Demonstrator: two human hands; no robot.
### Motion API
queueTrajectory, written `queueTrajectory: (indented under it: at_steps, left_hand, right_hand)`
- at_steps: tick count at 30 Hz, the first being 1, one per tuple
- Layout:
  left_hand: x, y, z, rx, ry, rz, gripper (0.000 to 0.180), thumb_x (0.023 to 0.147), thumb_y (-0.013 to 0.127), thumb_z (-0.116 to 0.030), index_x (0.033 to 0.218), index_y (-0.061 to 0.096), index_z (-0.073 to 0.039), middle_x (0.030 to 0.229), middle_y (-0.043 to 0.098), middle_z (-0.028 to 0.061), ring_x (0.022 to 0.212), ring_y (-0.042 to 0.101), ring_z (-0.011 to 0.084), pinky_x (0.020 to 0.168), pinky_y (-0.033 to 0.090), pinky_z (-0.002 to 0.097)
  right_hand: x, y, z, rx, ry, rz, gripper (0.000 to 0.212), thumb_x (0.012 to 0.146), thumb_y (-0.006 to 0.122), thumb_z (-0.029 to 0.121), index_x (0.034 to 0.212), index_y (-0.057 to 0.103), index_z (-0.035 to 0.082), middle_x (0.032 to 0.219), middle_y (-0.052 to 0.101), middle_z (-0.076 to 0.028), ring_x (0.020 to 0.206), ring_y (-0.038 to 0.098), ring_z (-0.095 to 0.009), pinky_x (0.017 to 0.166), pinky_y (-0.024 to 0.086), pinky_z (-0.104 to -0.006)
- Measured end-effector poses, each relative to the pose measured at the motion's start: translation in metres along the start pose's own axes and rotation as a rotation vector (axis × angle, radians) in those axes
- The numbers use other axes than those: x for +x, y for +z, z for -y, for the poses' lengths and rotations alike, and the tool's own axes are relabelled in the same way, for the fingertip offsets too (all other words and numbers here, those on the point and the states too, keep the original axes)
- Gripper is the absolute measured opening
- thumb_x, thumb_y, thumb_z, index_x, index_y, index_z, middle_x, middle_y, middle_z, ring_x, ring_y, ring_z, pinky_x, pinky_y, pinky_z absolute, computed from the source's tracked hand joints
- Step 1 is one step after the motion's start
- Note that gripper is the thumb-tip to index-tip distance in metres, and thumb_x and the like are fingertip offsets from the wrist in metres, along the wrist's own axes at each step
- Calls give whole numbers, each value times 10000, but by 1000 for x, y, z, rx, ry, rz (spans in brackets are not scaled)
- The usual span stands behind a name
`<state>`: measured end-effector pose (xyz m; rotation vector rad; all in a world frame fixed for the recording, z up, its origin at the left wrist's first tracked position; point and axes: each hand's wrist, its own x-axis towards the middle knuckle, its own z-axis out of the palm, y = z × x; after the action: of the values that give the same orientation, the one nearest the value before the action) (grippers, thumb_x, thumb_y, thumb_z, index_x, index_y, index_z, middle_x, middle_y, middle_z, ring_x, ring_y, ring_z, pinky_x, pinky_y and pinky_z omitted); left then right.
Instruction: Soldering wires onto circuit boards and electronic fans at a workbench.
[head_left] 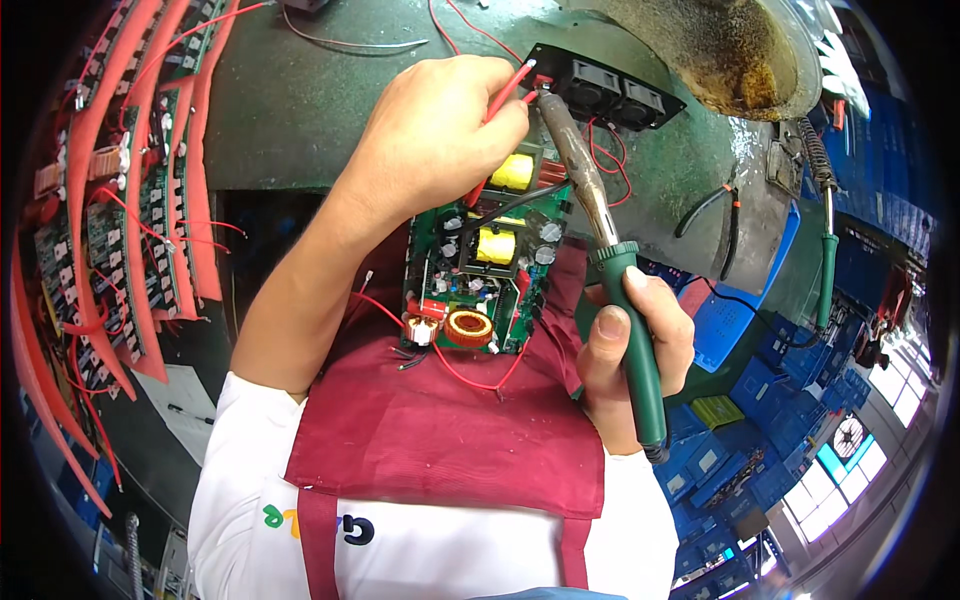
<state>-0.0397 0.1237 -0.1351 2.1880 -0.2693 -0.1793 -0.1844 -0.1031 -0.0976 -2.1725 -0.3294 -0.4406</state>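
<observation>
My left hand (440, 130) is closed on a thick red wire (511, 88), whose bare end points up toward a black panel (655, 101) fitted with two small fans. In my right hand (640, 340) is a soldering iron (640, 375) with a green handle, its fingers wrapped round the grip. The iron's tip meets or nearly meets a red terminal (541, 82) at the panel's left end; exact contact is too small to tell. Below my left hand lies a green circuit board (455, 265) with yellow transformers and a copper-wound ring coil, partly over my dark red apron (450, 430).
Pliers (733, 225) with dark handles lie on the green bench (330, 100) to the right. A second green-handled iron (827, 270) hangs at far right, below a stained metal hood (740, 60). Several circuit boards between red foam sheets (205, 180) stand at left. A blue tray (735, 315) sits right.
</observation>
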Motion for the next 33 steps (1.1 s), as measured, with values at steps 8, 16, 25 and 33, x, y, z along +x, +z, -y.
queueTrajectory:
  at_steps: [8,16,25,33]
  left_hand:
    - [1,2,2,6,-9,-12,320,978,681,-280,870,619,16,703,563,175,589,544,265,595,443,438]
    - [0,4,4,16,27,-48,339,975,684,-282,853,597,22,678,540,176,565,527,269,576,429,446]
    - [3,-4,-8,79,-84,41,302,935,634,-298,867,686,-9,830,713,261,854,706,507,789,561,583]
    - [4,-6,-8,100,-94,56,295,931,625,-298,880,696,-16,847,722,264,871,711,505,813,566,587]
  right_hand:
    - [-1,0,2,-18,24,6,438,1092,718,337,1307,611,-29,914,738,-191,760,710,-212,689,562,-312]
    - [2,-1,6,-27,63,8,435,1088,724,331,1306,615,-29,914,746,-191,762,722,-210,691,568,-308]
    - [3,7,1,55,-73,-103,350,925,853,97,1181,704,-90,782,714,-123,582,654,-220,537,520,-332]
    - [13,4,5,28,-105,-52,346,919,839,61,1200,707,-91,771,710,-111,587,653,-210,544,521,-322]
